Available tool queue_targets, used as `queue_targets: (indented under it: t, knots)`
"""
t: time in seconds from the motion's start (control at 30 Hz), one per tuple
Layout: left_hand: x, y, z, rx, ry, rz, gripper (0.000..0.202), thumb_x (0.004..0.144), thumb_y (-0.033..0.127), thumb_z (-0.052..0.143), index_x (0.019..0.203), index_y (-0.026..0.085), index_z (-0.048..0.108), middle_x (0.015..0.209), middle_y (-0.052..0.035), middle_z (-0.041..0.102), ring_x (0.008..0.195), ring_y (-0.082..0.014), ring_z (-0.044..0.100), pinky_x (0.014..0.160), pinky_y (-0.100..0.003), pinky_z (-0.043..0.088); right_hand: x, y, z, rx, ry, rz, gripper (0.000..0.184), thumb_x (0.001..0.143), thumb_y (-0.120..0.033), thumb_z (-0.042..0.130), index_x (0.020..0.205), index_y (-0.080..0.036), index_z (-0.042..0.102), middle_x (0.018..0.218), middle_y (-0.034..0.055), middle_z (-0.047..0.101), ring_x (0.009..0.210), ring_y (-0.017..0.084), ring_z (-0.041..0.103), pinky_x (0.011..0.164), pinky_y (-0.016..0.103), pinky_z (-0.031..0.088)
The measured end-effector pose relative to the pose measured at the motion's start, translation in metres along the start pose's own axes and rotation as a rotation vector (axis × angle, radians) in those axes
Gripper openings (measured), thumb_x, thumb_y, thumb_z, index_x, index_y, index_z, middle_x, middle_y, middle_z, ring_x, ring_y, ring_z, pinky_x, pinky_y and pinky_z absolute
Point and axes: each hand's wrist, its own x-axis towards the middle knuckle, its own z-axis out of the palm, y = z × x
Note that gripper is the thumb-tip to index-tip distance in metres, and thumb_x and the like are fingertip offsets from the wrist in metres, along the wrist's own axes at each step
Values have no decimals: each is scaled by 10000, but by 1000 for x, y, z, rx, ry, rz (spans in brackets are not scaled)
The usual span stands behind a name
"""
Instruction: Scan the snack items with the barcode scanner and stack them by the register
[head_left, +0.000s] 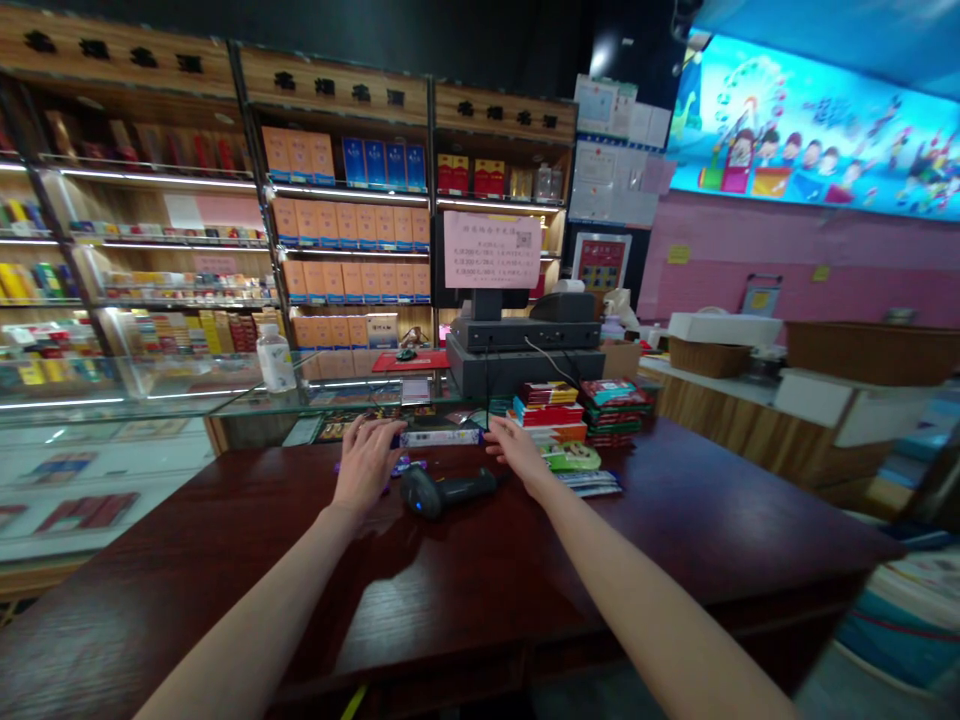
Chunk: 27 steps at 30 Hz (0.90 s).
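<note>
A long, thin white-and-purple box (442,437) with a barcode lies crosswise at the far side of the dark red desk (420,620). At its left end is my left hand (366,462), fingers bent around that end. My right hand (519,455) closes on the opposite end, its fingertips partly hidden. Purple packets (409,466) lie beside and partly under my left hand. Between my forearms a black barcode scanner (446,492) rests on the desk, with a blue light on its head. Just right of my right hand are a green snack packet (571,456) and some flat blue-white packets (589,483).
Behind my right hand stand stacks of red and orange packs (551,412) and dark red-green packs (615,410). A cash register (525,340) with a pink sign (491,250) is beyond. A white bottle (276,360) stands on the glass counter (247,400) at left.
</note>
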Motion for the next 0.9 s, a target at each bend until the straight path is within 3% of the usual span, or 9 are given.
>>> queue_targets:
  t: [0.17,0.47,0.63,0.9]
  knots:
    - [9,17,-1,-37,-8,79,315,901,236,589,1216,245,598,1150,-73,724,1152,-248,616,1179,-513,275,-9,-10,-12,32,-117,166,354,972,-521,496,1034,-207,646,853,68,765,636,117,698,490,158,419]
    - [16,33,4,-86,5,152,270,942,242,538,1207,213,585,1126,-74,719,1078,-223,653,1136,-456,337,-15,-10,-31,145,-150,195,180,916,-367,642,915,-187,647,729,31,735,561,92,658,446,141,392]
    - [21,43,10,-214,-101,60,279,909,241,558,1188,233,573,1186,-80,676,1089,-236,652,948,-379,499,-19,-16,-48,187,-140,182,144,902,-326,669,955,-193,666,798,33,748,611,86,675,470,133,409]
    - [39,62,32,-760,-355,-160,453,776,251,656,1206,248,514,950,5,708,856,-165,703,825,-320,565,-14,-6,-85,198,-73,31,193,828,-336,749,950,-194,702,813,20,736,669,101,676,506,156,424]
